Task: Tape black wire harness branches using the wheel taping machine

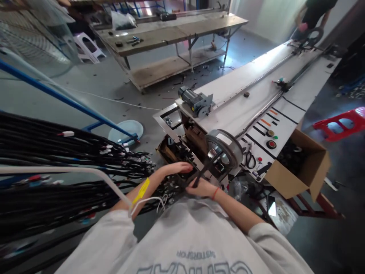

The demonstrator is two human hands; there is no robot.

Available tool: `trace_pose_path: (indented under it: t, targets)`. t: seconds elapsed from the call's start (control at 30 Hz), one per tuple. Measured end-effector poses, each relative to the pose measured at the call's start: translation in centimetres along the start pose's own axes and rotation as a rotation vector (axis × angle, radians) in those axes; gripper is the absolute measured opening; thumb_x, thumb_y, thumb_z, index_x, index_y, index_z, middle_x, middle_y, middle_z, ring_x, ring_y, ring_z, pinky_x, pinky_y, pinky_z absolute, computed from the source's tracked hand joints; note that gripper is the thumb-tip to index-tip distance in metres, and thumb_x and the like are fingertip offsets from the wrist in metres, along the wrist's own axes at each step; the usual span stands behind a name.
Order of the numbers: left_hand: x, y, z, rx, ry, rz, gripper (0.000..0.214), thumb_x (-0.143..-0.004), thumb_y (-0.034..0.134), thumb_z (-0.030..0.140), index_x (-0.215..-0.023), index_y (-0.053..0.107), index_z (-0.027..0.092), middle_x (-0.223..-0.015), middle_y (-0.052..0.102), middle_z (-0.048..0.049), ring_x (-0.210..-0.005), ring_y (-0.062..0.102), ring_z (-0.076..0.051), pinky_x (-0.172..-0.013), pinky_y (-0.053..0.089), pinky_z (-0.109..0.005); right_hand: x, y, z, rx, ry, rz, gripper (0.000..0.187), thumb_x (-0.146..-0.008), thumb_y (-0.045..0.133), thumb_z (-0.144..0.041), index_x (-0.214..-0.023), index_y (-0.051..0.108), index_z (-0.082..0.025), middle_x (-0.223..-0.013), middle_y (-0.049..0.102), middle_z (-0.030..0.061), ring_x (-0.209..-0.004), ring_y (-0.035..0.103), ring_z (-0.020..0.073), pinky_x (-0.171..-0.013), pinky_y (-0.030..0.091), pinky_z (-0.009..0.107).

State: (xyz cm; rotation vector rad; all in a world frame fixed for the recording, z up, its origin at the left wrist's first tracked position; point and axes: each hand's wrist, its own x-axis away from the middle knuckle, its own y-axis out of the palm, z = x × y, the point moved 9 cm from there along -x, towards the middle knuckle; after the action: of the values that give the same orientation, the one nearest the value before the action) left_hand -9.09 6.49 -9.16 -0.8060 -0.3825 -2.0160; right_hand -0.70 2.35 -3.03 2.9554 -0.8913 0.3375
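Note:
A black cable (203, 173) runs slantwise from the grey ring-shaped wheel (238, 146) down towards my body. My right hand (201, 187), with a red string round the wrist, is closed around its lower end. Just left of it, my left hand (179, 167) reaches over a tangle of dark wires and connectors, fingers stretched to the right and nothing visible in them. The fingertips are slightly blurred. The wheel stands upright at the near end of a long white workbench (228, 102).
A geared motor (192, 99) sits on the bench corner. Scissors (250, 158) and tape rolls (270, 144) lie right of the wheel. Thick black cable bundles (57, 152) hang at left beside a blue frame (65, 102). An open cardboard box (296, 179) stands right. Another person works at the far end.

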Motion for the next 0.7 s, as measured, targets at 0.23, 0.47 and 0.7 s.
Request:
trace_pose_path:
  t: [0.23,0.47,0.7]
  targets:
    - [-3.8,6.1,12.7,0.338,0.013,0.063,0.025,-0.093,0.048,0.038,-0.084,0.054,0.015,-0.059,0.052,0.0042,-0.045,0.044,-0.007,-0.048,0.04,-0.019,-1.7,4.6,1.9,0.088,0.01,0.15,0.04,-0.055,0.073,-0.015,-0.038,0.038,-0.026,-0.03,0.024,-0.0115,-0.046,0.051,0.0136,-0.063,0.052,0.03]
    - [4.3,5.4,6.1,0.087,0.279,0.136,0.052,-0.086,0.041,0.068,-0.07,0.045,0.019,-0.053,0.035,0.0079,-0.046,0.034,-0.008,-0.047,0.035,-0.022,4.0,-8.8,0.4,-0.301,-0.003,0.394,0.019,-0.083,0.057,-0.034,-0.075,0.064,-0.018,-0.074,0.069,0.0003,-0.076,0.068,0.0125,-0.074,0.056,0.026]
    - [7.2,7.5,7.8,-0.122,0.413,0.417,0.044,-0.088,0.046,0.06,-0.09,0.056,0.017,-0.072,0.053,-0.0006,-0.068,0.049,-0.016,-0.064,0.041,-0.027,3.6,-10.6,-1.0,-0.895,0.037,0.652,0.028,-0.064,0.079,-0.033,-0.073,0.055,-0.021,-0.07,0.064,-0.0006,-0.065,0.062,0.0128,-0.062,0.053,0.024]
